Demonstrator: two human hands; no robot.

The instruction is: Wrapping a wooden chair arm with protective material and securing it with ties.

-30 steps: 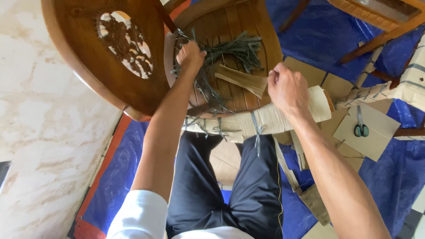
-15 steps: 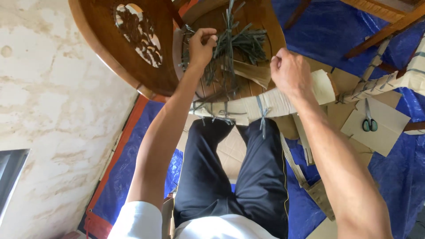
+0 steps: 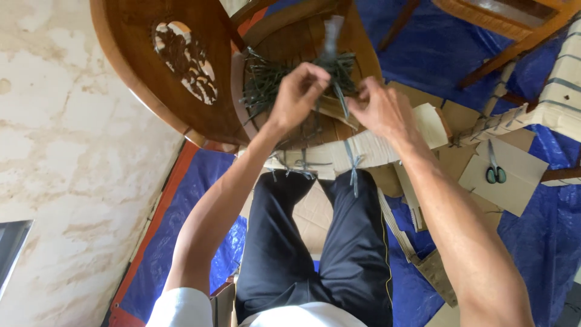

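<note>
Head view looks down on a pale stone floor (image 3: 66, 151) at the far left, then a carved wooden chair back (image 3: 157, 66) left of the hands. One left hand (image 3: 298, 92) is raised over the chair seat (image 3: 357, 30), arm stretched forward from a white sleeve (image 3: 181, 309), wrist bent slightly, fingers curled nearly closed and pinching one grey-green strap (image 3: 332, 36). The strap's long axis runs away from the person, its free end pointing up past the fingertips, blurred. Under and behind both hands lies a loose pile of cut straps (image 3: 266, 79) on the seat; their number cannot be counted. One right hand (image 3: 378, 109) sits just right of the left, arm reaching forward, fingers loosely curled toward the same strap; whether it grips it I cannot tell. Below the hands a chair rail wrapped in cardboard (image 3: 375, 145) is bound with several tied straps. Further right, one pair of scissors (image 3: 495, 172) rests on a cardboard sheet (image 3: 514, 188) over a blue tarp (image 3: 544, 242), well apart from the right hand.
</note>
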